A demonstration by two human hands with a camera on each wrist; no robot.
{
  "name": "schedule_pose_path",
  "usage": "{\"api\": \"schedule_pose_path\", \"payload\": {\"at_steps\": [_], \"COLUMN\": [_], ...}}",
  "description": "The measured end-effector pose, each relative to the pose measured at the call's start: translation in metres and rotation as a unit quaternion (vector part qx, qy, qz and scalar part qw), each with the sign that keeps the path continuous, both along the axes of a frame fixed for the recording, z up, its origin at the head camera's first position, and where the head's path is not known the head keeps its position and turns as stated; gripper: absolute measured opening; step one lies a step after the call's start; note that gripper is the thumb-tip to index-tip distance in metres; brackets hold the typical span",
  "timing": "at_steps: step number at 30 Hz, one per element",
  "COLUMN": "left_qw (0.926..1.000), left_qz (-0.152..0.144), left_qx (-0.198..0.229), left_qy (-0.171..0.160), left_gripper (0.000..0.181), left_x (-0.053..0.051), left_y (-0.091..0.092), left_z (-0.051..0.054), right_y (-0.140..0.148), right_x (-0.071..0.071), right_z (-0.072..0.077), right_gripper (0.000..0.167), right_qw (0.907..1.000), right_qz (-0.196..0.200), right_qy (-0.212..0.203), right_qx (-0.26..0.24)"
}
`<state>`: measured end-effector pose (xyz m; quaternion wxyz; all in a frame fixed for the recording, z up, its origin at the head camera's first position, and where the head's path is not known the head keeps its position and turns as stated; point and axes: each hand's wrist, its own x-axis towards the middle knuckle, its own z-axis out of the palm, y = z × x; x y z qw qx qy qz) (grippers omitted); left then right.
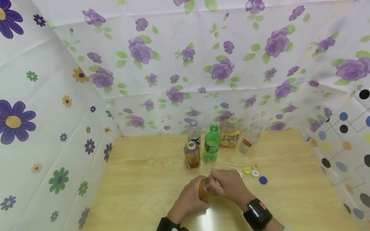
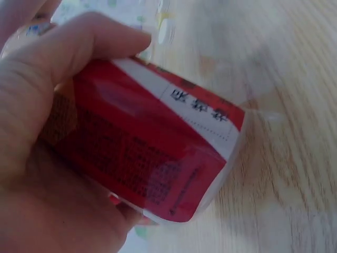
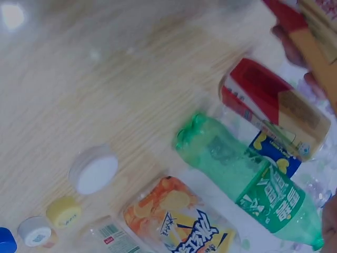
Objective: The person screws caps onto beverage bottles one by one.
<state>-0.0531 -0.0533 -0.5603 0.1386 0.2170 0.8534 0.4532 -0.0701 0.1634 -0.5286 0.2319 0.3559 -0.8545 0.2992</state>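
While the left hand [image 1: 190, 197] grasps the body of an amber bottle [image 1: 203, 193], the right hand [image 1: 229, 185] curls its fingers round the top; what sits under them is hidden. The bottle is between the hands, its long axis running from the left hand's grasp up to the right hand, which is nearer the neck. Its red label [image 2: 131, 142] bears a white stripe with Chinese characters I cannot read surely. Beyond stand a red-and-tan bottle [image 3: 279, 103], a green bottle [image 1: 212, 143] marked 雪碧, an orange bottle [image 1: 229, 132] reading 冰红茶 and two clear bottles [image 1: 194, 131]. Rightward on the worktop [image 1: 138, 183] lie a yellow cap [image 1: 247, 170] and a blue cap [image 1: 263, 180].
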Motion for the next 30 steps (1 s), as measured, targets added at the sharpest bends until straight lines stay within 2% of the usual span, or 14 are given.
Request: {"api": "schedule_pose_path", "payload": {"at_steps": [5,9,14,16,18,20,23,25,27,29,30], "left_qw": [0.9981,0.9929,0.9872,0.9853,0.9813,0.9733,0.9528,0.9387,0.9301,0.9331,0.9365], "left_qz": [0.038,0.083,0.125,0.139,0.155,0.178,0.216,0.232,0.233,0.212,0.197], "left_qx": [-0.028,-0.047,-0.054,-0.052,-0.057,-0.074,-0.111,-0.13,-0.14,-0.14,-0.141], "left_qy": [0.039,0.071,0.082,0.085,0.098,0.124,0.182,0.219,0.248,0.254,0.253], "left_gripper": [0.079,0.081,0.086,0.086,0.086,0.086,0.088,0.09,0.088,0.087,0.087], "left_x": [0.005,0.011,0.019,0.022,0.023,0.025,0.028,0.029,0.027,0.023,0.019], "left_y": [0.008,0.02,0.029,0.031,0.033,0.033,0.033,0.032,0.03,0.026,0.022], "left_z": [-0.006,-0.011,-0.013,-0.014,-0.016,-0.018,-0.022,-0.026,-0.03,-0.031,-0.031], "right_y": [-0.001,0.0,-0.001,-0.004,-0.009,-0.016,-0.026,-0.03,-0.03,-0.029,-0.028], "right_x": [0.006,0.009,0.013,0.013,0.014,0.015,0.018,0.02,0.023,0.024,0.024], "right_z": [-0.007,-0.009,-0.011,-0.009,-0.006,-0.002,0.0,-0.002,-0.006,-0.011,-0.013], "right_gripper": [0.024,0.023,0.023,0.026,0.027,0.028,0.027,0.028,0.031,0.033,0.032], "right_qw": [0.9984,0.9939,0.9853,0.9803,0.9714,0.9557,0.9211,0.9025,0.8961,0.9003,0.9061], "right_qz": [-0.052,-0.107,-0.164,-0.187,-0.212,-0.238,-0.274,-0.291,-0.299,-0.3,-0.295], "right_qy": [-0.017,-0.02,-0.039,-0.059,-0.102,-0.167,-0.268,-0.308,-0.318,-0.306,-0.293], "right_qx": [-0.009,-0.019,-0.025,-0.027,-0.034,-0.047,-0.068,-0.077,-0.08,-0.079,-0.077]}}
